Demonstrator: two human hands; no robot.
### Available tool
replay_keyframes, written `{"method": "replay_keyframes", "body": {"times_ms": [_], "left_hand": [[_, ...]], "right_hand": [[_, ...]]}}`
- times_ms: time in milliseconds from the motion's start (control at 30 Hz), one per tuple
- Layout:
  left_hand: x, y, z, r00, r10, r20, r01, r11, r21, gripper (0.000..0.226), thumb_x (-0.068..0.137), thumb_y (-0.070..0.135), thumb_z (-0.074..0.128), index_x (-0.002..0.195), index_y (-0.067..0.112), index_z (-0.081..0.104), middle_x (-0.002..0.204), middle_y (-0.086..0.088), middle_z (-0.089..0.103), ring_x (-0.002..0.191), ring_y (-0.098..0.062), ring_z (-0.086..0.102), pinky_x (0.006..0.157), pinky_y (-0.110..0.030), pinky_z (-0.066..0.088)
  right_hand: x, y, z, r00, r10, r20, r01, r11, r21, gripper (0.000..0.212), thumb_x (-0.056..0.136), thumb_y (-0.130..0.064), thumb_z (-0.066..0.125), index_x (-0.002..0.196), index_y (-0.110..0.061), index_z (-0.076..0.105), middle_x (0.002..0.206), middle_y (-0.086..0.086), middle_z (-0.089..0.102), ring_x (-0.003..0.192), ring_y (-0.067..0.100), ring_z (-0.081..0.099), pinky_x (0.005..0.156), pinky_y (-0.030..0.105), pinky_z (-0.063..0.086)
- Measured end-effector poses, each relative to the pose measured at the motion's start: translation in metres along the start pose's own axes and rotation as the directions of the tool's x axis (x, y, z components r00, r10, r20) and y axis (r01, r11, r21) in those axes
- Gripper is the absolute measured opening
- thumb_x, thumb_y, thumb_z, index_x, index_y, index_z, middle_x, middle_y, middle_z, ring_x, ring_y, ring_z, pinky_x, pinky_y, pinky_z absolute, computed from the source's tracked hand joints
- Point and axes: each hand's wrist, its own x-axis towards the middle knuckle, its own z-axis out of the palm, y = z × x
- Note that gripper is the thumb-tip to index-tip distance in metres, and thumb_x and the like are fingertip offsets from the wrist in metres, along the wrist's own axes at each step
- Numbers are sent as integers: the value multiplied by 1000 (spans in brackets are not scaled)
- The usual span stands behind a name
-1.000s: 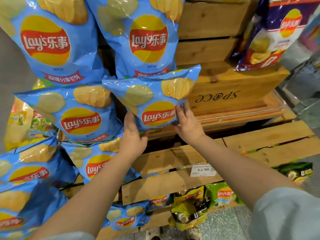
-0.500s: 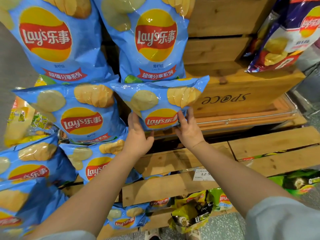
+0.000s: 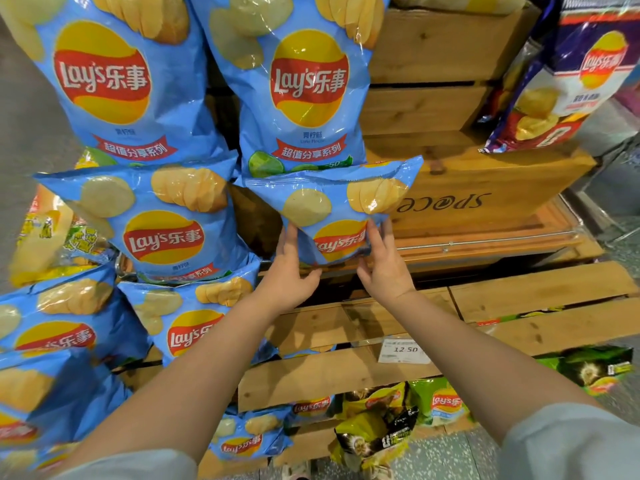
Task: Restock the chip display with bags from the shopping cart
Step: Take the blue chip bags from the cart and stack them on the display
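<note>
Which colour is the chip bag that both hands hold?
Light blue chip bag, with a red-and-yellow logo; the head view shows it.

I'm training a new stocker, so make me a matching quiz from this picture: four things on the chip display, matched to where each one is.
Things:
1. held blue bag
2. price tag
3. purple bag
4. green bags

Places:
A. top right, on a wooden crate
B. between both hands, middle shelf
C. lowest shelf, near the floor
D. on a wooden slat below the right hand

Pairs: 1-B, 2-D, 3-A, 4-C
</note>
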Motion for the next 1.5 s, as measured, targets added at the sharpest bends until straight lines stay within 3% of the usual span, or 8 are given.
{"method": "replay_keyframes", "body": {"times_ms": [167,367,467,600,800,1033,1233,1500], "left_hand": [[2,3,0,995,52,-82,-59,994,-88,93,85,11,70,153,16,6,152,-6,20,131,-9,28,84,8,28],[-12,-4,-6,989,-15,-148,-14,982,-189,100,69,44,67,150,22,13,149,-6,29,140,-19,30,112,-45,37],[-22,9,-3,948,3,-317,-60,984,-169,97,81,25,67,153,22,3,157,-7,13,146,-20,16,117,-41,27],[-30,31,2,807,167,-566,-111,985,132,86,88,22,59,153,14,3,158,-14,0,147,-26,0,118,-37,9],[-14,30,8,826,339,-450,85,714,695,103,76,39,74,150,12,8,153,-34,7,142,-39,1,112,-60,-5],[-5,33,-6,771,583,-256,-44,449,893,89,83,44,40,155,10,1,161,-12,3,149,-27,0,118,-45,-14],[10,29,-23,813,559,-163,-122,437,891,87,81,47,55,149,4,23,155,-19,27,143,-30,17,118,-42,-8],[-15,47,-14,777,590,-218,-220,580,784,80,81,40,44,147,1,21,153,-25,29,142,-32,15,117,-43,-5]], "right_hand": [[-1,-11,-2,970,122,211,-107,991,-81,89,94,-20,56,137,-42,-20,159,18,-10,130,38,41,87,37,45],[-3,-22,-11,921,112,373,-78,991,-104,83,98,-28,48,137,-39,-25,159,5,-19,127,31,42,87,31,42],[0,-22,-19,926,107,363,-66,990,-123,84,97,-24,48,141,-42,-21,160,3,-14,128,31,41,80,30,44],[-3,-24,-27,984,60,170,-31,986,-165,85,90,-16,57,151,-37,3,158,15,-4,140,33,17,108,43,38],[-9,-29,-33,960,-211,-184,154,947,-283,77,74,-12,64,142,-10,27,146,17,17,135,39,20,105,58,38],[15,-30,-35,985,-153,79,170,937,-304,77,83,-21,61,146,5,26,152,30,23,141,44,19,112,54,28],[29,-36,-49,973,-44,227,129,916,-379,79,98,-34,46,151,-17,-10,154,1,-24,146,24,-19,118,47,0],[3,-57,-41,997,-66,-37,56,974,-219,58,94,-23,44,149,-10,29,159,12,15,145,26,2,115,47,1]]}}
